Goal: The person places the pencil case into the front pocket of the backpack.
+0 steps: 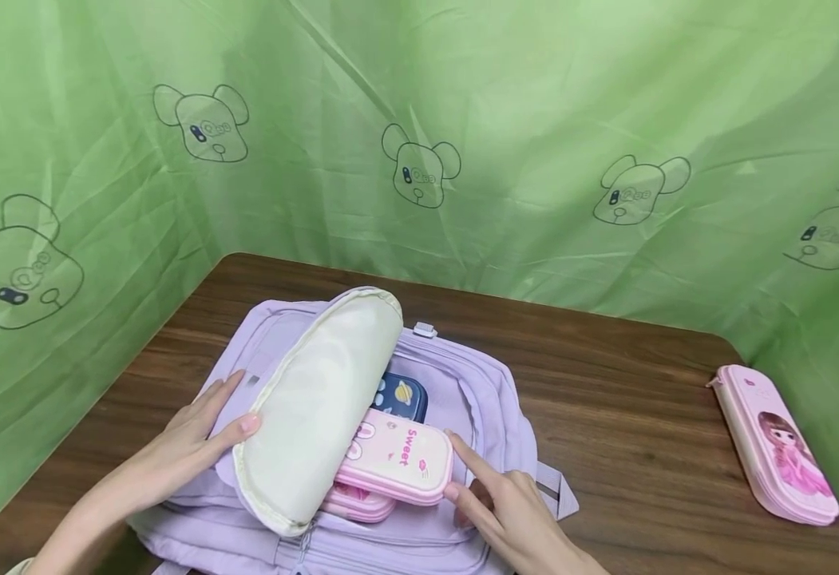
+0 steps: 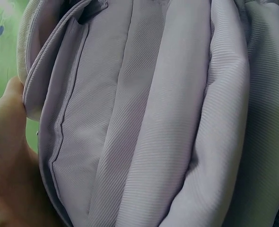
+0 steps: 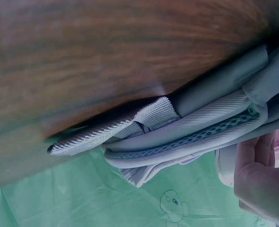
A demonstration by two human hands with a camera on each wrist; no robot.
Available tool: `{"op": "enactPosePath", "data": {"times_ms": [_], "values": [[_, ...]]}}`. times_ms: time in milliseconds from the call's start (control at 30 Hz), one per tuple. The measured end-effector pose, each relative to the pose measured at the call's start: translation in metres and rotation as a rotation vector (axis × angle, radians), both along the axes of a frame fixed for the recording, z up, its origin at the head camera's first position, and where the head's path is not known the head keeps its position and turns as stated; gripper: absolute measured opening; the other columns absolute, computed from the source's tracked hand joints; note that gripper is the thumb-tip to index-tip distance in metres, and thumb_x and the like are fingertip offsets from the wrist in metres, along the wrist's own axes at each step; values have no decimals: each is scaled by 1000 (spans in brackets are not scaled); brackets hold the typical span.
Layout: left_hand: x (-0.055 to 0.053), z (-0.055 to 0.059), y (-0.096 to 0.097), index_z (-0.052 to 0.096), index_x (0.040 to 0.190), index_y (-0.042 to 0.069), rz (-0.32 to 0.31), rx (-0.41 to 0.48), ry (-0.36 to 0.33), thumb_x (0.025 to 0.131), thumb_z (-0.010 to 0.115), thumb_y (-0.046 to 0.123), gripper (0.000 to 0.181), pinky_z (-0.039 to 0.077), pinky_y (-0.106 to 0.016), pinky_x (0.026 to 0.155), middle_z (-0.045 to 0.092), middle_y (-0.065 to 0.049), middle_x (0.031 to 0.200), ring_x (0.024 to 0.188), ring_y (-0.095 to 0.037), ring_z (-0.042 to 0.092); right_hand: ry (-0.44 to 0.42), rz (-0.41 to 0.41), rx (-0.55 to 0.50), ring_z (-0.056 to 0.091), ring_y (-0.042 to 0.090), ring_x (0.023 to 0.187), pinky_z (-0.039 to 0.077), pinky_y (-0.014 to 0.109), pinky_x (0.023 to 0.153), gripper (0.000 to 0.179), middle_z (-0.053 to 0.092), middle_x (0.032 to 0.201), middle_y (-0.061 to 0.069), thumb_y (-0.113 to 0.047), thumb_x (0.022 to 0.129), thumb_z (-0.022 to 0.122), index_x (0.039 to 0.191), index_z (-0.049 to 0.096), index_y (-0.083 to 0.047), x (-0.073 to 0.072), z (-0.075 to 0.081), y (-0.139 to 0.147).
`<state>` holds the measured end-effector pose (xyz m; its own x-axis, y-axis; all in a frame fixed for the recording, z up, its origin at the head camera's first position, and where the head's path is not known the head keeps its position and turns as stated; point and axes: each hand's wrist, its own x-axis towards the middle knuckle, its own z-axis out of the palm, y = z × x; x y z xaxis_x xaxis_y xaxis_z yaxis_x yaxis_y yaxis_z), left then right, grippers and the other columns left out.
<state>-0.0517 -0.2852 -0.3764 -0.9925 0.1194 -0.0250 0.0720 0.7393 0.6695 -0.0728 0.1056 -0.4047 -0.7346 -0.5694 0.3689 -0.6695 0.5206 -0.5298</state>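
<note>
A lilac backpack [image 1: 487,375] lies on the table, its front flap [image 1: 326,399] folded back to show a cream lining. My left hand [image 1: 192,435] rests on the bag's left side, fingers extended, thumb on the flap's edge. In the left wrist view, that hand [image 2: 9,142] is beside the lilac folds. My right hand [image 1: 512,503] holds the outer end of a pink pencil case [image 1: 408,459] marked "Sweet" between thumb and index finger. The case's other end is hidden behind the flap. Below it is another pink case [image 1: 362,505]; above, a navy planet-patterned case [image 1: 406,397].
A pink pencil case with a doll picture [image 1: 778,447] lies at the table's right edge. The wooden table [image 1: 627,415] is bordered by green curtains [image 1: 520,120] with bear outlines. A webbing strap [image 1: 559,491] sticks out at the bag's right.
</note>
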Motion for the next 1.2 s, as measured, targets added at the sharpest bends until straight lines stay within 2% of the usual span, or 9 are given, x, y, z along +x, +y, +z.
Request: {"op": "enactPosePath", "data": {"times_ms": [133,333,433,667,933,1200], "values": [[0,0,2,13,149,6,6,-6,-3,97,45,37,69,13,-75,88,14,-32,147,129,-56,12,-68,6,6,43,-17,53,36,8,52,55,49,55,-26,-22,90,62,141,42,-19,-1,2,-2],[-1,1,8,13,150,8,24,10,-12,96,46,37,70,15,-77,85,16,-31,147,127,-58,14,-126,1,95,39,-14,48,34,10,51,56,44,50,-28,-32,91,59,143,38,-24,-4,7,-8],[-1,3,10,12,150,9,35,4,-12,96,47,38,71,16,-77,83,16,-31,147,126,-58,15,-84,-11,115,35,-13,45,30,8,48,57,39,49,-30,-34,90,60,143,40,-23,-4,9,-11],[-2,4,9,11,150,8,62,20,-22,95,49,39,74,16,-76,85,17,-31,147,126,-59,15,90,-39,149,19,-11,43,19,11,41,58,19,50,-27,-41,89,60,140,45,-21,-2,10,-21],[-2,3,9,7,150,9,69,59,-6,94,53,36,78,18,-75,86,17,-32,146,126,-58,17,155,-45,210,15,-6,42,16,14,38,62,15,51,-21,-56,90,46,142,41,-22,7,9,-32],[-3,2,10,6,150,9,63,43,7,93,54,36,79,21,-75,85,20,-33,145,124,-59,21,107,-30,199,15,-6,42,16,15,38,62,15,52,-22,-52,89,52,143,39,-23,6,11,-33]]}}
